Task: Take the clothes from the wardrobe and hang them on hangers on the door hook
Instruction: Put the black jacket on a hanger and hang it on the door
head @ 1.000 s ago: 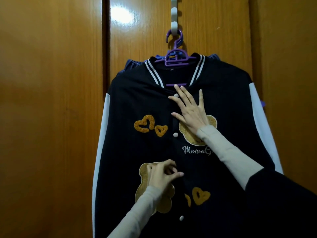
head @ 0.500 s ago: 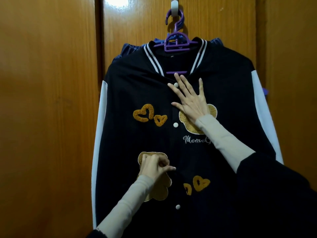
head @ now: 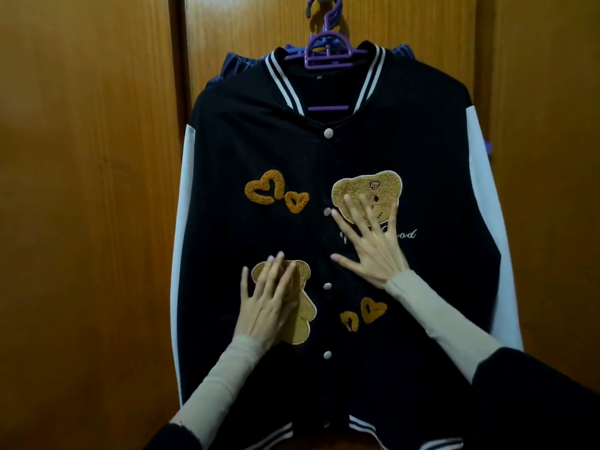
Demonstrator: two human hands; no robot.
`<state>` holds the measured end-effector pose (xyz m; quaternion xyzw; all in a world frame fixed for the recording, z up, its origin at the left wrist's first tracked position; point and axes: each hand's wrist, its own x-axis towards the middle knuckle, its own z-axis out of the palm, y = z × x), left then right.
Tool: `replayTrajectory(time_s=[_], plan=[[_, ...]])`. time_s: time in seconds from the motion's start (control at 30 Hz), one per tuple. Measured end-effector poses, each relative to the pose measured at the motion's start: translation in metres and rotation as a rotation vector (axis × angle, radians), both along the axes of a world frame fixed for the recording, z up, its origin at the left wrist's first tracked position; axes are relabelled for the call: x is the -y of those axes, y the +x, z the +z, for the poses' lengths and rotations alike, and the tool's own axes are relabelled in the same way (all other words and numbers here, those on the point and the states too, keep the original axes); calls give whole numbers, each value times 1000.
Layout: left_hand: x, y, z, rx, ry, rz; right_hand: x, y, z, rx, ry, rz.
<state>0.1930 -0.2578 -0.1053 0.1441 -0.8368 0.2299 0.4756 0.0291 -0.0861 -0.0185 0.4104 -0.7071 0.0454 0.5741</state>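
Note:
A dark navy varsity jacket (head: 266, 147) with white sleeves, bear and heart patches hangs buttoned on a purple hanger (head: 328, 51) against the wooden door. The hanger's hook goes up out of the frame top. My left hand (head: 269, 303) lies flat with straight fingers on the lower bear patch. My right hand (head: 373, 245) presses flat with spread fingers just below the upper bear patch, right of the button line. A blue garment (head: 233, 61) peeks out behind the jacket's shoulders.
Glossy brown wooden door panels (head: 84, 190) fill the left and right of the view, with a vertical seam at left of the jacket. A purple bit (head: 488, 147) sticks out behind the jacket's right sleeve.
My left hand has uncurled from a pinch at the button line and now lies flat on the lower bear. My right hand slid down from the collar. The view has moved closer.

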Motion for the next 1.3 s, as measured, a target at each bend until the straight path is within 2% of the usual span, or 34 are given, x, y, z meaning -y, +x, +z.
replayTrajectory(time_s=[0.2,0.43,0.5,0.6,0.7,0.8,0.87,1.0,1.1,1.2,1.27,1.3], plan=[[27,8,3,112,20,221,-29,-23,-39,7,88,-155],[21,14,2,83,68,212,-43,-14,-46,82,108,-227],[10,19,7,-3,65,166,-48,-2,-48,87,38,-186],[-3,36,21,-254,135,104,-65,9,-53,74,-103,-110],[-7,55,42,-465,277,106,-73,14,-51,85,-156,-53],[-9,73,64,-583,462,39,-60,28,-41,109,-160,15],[-8,83,73,-605,581,-25,-40,46,-34,107,-134,76],[4,100,81,-580,653,-99,9,89,-21,108,-70,245],[14,112,89,-557,862,-242,47,122,-7,137,-68,380],[27,121,91,-441,1054,-378,77,158,8,245,-77,528],[36,127,91,-418,1102,-417,95,176,15,286,-55,573],[40,130,91,-418,1086,-406,103,181,17,246,-34,570]])
